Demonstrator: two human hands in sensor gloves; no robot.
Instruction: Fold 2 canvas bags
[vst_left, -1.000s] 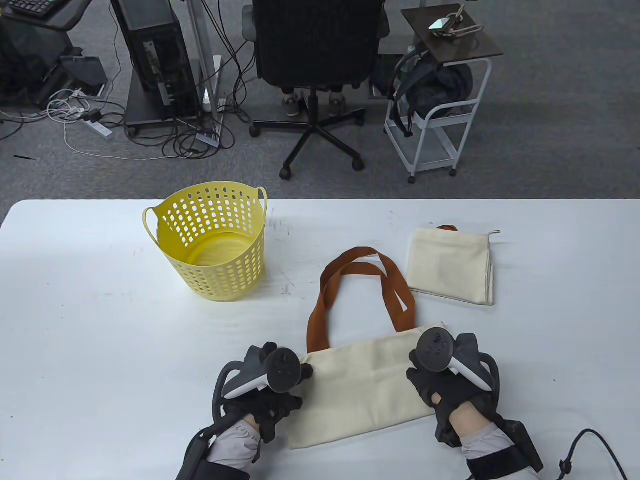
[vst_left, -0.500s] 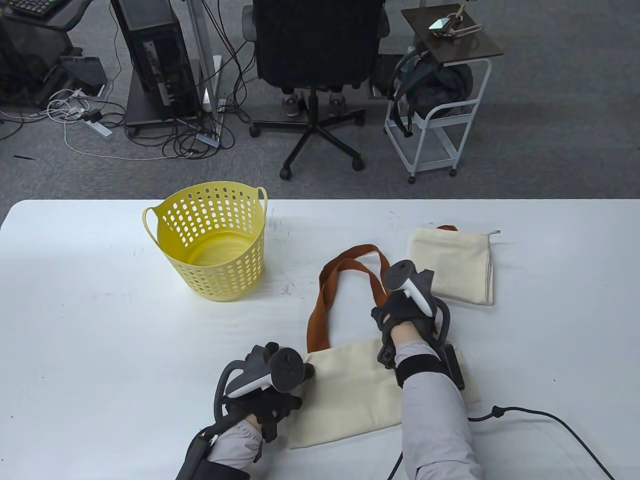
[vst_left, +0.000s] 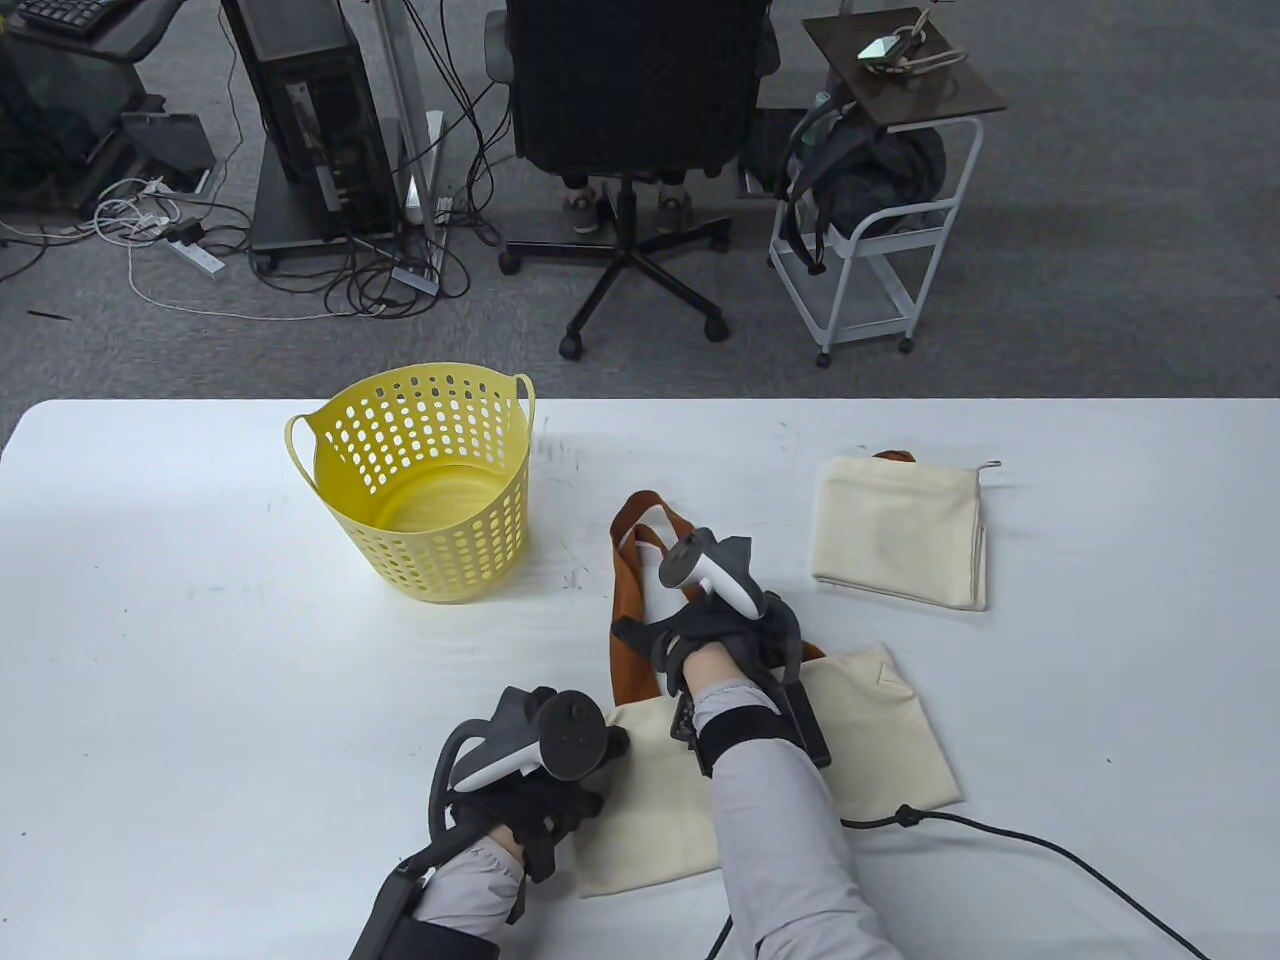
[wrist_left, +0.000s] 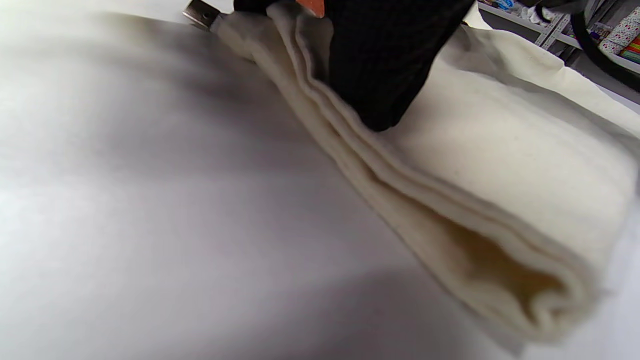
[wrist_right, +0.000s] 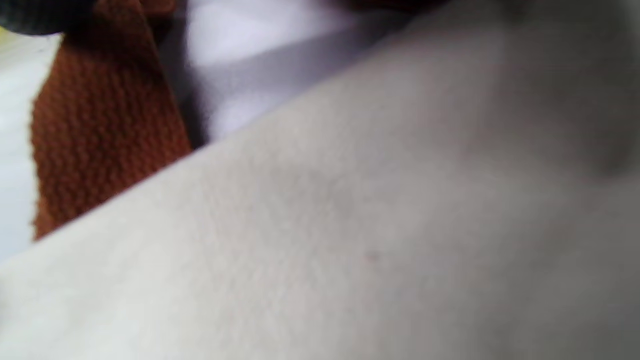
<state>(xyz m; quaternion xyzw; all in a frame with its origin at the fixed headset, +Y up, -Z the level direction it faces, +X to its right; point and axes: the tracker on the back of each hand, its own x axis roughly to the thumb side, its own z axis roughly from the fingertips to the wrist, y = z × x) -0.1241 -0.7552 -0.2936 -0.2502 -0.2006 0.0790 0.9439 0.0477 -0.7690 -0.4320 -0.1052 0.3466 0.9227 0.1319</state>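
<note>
White table (vst_left: 200, 650) carries a cream canvas bag (vst_left: 880, 740); left hand (vst_left: 530, 770) presses its left edge, right hand (vst_left: 715, 625) covers the rust straps (vst_left: 628, 610), grip state unclear.

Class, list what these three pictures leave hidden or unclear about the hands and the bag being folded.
- Table view: right hand fingers, covered by its tracker; grip on the brown straps unclear.
- Left wrist view: left hand cut off by the top edge.
- Right wrist view: canvas bag blurred, too close.

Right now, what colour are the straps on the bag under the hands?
The straps are rust-brown against the cream bag, clearest in the table view.
</note>
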